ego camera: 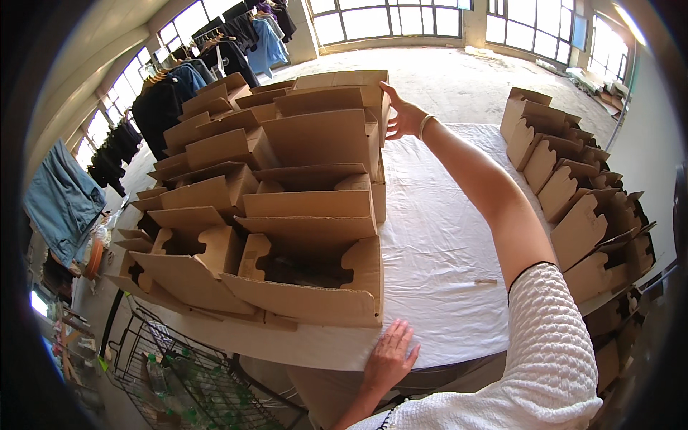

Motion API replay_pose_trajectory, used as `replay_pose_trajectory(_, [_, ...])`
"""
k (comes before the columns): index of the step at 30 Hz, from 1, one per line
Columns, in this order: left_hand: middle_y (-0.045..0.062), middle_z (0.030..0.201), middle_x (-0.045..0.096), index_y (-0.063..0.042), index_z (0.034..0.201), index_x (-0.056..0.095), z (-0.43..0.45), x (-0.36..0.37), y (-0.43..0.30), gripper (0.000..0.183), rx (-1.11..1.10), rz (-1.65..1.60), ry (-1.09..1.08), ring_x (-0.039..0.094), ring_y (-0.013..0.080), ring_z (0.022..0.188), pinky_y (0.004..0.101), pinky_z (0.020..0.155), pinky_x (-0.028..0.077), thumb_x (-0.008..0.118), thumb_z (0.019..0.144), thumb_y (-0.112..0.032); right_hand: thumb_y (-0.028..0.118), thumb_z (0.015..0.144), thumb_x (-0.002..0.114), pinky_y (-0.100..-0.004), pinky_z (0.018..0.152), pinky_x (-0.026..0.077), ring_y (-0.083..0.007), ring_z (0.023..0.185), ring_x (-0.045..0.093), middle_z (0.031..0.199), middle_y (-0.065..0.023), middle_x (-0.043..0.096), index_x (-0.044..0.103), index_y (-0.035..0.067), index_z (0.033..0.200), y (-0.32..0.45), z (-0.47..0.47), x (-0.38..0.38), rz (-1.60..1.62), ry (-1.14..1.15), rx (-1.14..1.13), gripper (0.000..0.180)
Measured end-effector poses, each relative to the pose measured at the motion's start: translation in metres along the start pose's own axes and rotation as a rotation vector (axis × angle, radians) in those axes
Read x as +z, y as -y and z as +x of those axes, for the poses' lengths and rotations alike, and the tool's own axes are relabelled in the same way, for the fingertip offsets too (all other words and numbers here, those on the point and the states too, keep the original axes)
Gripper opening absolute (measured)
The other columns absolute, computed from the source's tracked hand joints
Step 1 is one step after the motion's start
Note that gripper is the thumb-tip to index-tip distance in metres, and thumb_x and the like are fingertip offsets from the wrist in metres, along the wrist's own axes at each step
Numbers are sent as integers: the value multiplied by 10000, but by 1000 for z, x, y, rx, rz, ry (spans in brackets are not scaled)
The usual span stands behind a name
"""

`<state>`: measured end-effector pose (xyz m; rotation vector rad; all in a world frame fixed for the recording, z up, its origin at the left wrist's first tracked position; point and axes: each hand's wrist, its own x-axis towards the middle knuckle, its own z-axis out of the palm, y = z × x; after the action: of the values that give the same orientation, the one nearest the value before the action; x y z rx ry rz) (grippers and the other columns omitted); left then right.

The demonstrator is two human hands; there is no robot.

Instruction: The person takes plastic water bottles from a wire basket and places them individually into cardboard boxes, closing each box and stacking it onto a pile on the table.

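Note:
My right arm stretches out to the far end of the table, where my right hand (404, 114) rests with spread fingers against the right side of a far cardboard box (341, 79). My left hand (391, 352) lies palm down on the white cloth (441, 231) at the table's near edge. Just beyond its fingertips stands the nearest cardboard box (306, 301), flaps up, with something dark inside that I cannot make out. Several more open-topped cardboard boxes (317, 137) are packed in rows behind and to the left of it.
More open cardboard boxes (578, 226) line the right side. Below the table's left front is a wire basket (161, 365) containing plastic bottles. Clothes racks with dark garments (156, 115) and hanging jeans (64, 199) stand left. A small brown scrap (485, 281) lies on the cloth.

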<state>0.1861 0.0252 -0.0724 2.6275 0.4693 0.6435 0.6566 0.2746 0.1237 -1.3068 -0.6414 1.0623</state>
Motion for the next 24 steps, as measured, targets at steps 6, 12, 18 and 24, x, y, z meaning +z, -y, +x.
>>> replay_pose_trajectory(6, [146,1367,664,-12,1230,711,2,3,1,392,9,-20,10,574,293,1366,422,1116,479,762,919,-245,960,629,676,-718,1139,297,-556,1496,257,1622,-403,188,26,176,1687,1,0,-9,33,17,46,1468])
replay_pose_trajectory(12, [143,1368,663,-12,1232,709,0,2,0,389,1,-8,-4,573,293,1367,426,1117,477,759,921,-240,946,669,663,-704,1149,302,-552,1525,205,1646,-421,67,-73,153,1683,22,-9,13,-43,20,139,1482])
replay_pose_trajectory(18, [141,1366,664,-14,1225,711,2,1,-2,386,-4,-17,-7,574,289,1366,422,1111,483,765,917,-241,972,684,603,-682,1136,362,-580,1392,440,1592,-464,184,-184,93,1649,-5,1,-7,-17,119,103,1523])
replay_pose_trajectory(24, [139,1358,665,-14,1224,712,0,0,-4,391,-4,-10,-17,578,290,1357,418,1103,491,774,908,-235,949,703,622,-706,1169,265,-568,1545,95,1669,-392,-31,-90,204,1681,-14,2,-5,136,102,116,1421])
